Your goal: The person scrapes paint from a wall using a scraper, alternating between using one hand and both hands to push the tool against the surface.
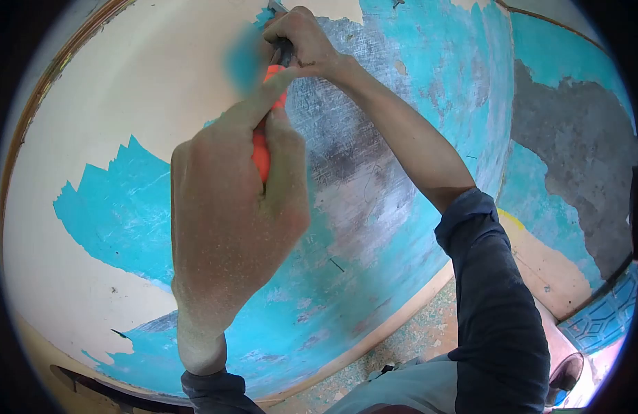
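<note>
A scraper with an orange and black handle points up against a wall of turquoise and grey patches. Large in front, my left hand is closed around the orange handle, with the index finger along it. Higher up, my right hand grips the black neck close to the blade. Only a bit of the metal blade shows at the top edge; most of it is hidden. Beside the tool, off-white paint covers the wall on the left, with a jagged-edged turquoise patch below.
A wooden strip borders the wall at the left. Paint flakes litter the floor. On the right stands another wall with a dark grey bare area. A blue patterned object lies at the lower right.
</note>
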Demonstrator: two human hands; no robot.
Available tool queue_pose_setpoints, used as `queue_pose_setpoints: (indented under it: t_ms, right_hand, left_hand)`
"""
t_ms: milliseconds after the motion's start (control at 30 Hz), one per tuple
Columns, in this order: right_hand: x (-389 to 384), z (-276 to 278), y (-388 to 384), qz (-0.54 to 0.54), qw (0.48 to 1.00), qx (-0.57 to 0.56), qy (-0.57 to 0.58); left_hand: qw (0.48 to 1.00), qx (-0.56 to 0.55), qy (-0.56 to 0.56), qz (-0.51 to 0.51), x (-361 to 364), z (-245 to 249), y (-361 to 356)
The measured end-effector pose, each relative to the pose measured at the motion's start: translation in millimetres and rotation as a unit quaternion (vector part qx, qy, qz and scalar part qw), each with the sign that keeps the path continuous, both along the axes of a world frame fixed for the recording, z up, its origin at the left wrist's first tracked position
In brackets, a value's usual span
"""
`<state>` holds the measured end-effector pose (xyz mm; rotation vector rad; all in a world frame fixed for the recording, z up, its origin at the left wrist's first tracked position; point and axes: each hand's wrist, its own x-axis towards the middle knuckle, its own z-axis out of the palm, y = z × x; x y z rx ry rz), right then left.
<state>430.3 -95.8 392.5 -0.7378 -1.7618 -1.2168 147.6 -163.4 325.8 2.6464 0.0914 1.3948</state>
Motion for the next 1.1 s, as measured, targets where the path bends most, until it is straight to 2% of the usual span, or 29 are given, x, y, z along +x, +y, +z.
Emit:
queue_pose_setpoints:
  t_ms: [133,267,333,433,467,533,667,733,767,833,867,900,967,1000,1033,1100]
  right_hand:
    - [-15.7,-24.7,6.7,0.064,0.996,0.005,-0.063]
    - [4.6,2.3,-7.5,0.052,0.995,-0.004,-0.081]
    - [9.4,11.4,-8.2,-0.031,0.999,-0.013,0.009]
    - [-5.8,-7.4,-6.8,0.028,0.997,0.044,-0.054]
    - [-7.9,-15.3,-5.4,-0.007,0.997,0.032,-0.070]
    - [-18.8,-35.2,-5.7,-0.016,0.998,0.020,-0.052]
    - [-27.9,-49.1,-9.4,-0.043,0.998,-0.032,-0.014]
    - [-21.2,-46.3,-10.1,-0.040,0.998,-0.032,-0.046]
    - [-17.7,-45.7,-9.9,-0.036,0.996,-0.034,-0.074]
    - [-23.5,-51.9,-14.1,-0.049,0.995,-0.066,-0.052]
    - [-27.5,-54.0,-15.9,-0.027,0.992,-0.071,-0.096]
    - [-30.3,-53.3,-16.5,-0.005,0.987,-0.077,-0.140]
    - [-32.4,-51.6,-13.0,-0.011,0.985,-0.090,-0.146]
    - [-33.9,-51.2,-11.6,-0.017,0.983,-0.103,-0.149]
    - [-30.7,-43.3,-11.0,-0.016,0.983,-0.107,-0.149]
    - [-18.7,-10.1,-12.9,-0.046,0.977,-0.111,-0.179]
  left_hand:
    - [1.000,-0.006,-0.005,-0.007,-10.4,-26.0,1.5]
    - [1.000,0.000,-0.026,-0.018,12.9,-10.3,12.3]
    - [0.997,0.003,-0.059,-0.056,19.8,-1.2,13.5]
    - [0.995,0.045,-0.075,-0.056,14.8,-18.9,16.4]
    - [0.994,0.047,-0.081,-0.056,9.8,-26.4,18.1]
    - [0.999,-0.019,-0.019,-0.024,-1.6,-44.0,21.8]
    - [0.992,-0.105,-0.032,-0.056,2.5,-73.9,29.7]
    - [0.965,-0.232,-0.033,-0.117,11.9,-90.8,34.0]
    - [0.965,-0.233,-0.035,-0.116,16.1,-97.8,32.9]
    - [0.941,-0.286,-0.072,-0.166,23.9,-113.6,24.2]
    - [0.920,-0.332,-0.057,-0.201,23.8,-124.1,17.2]
    - [0.919,-0.334,-0.060,-0.201,26.8,-133.1,12.6]
    - [0.919,-0.299,-0.107,-0.234,32.4,-146.9,10.0]
    - [0.897,-0.344,-0.090,-0.264,32.6,-145.2,13.0]
    - [0.895,-0.348,-0.090,-0.263,35.8,-136.4,13.5]
    - [0.855,-0.396,-0.112,-0.316,44.5,-106.0,13.3]
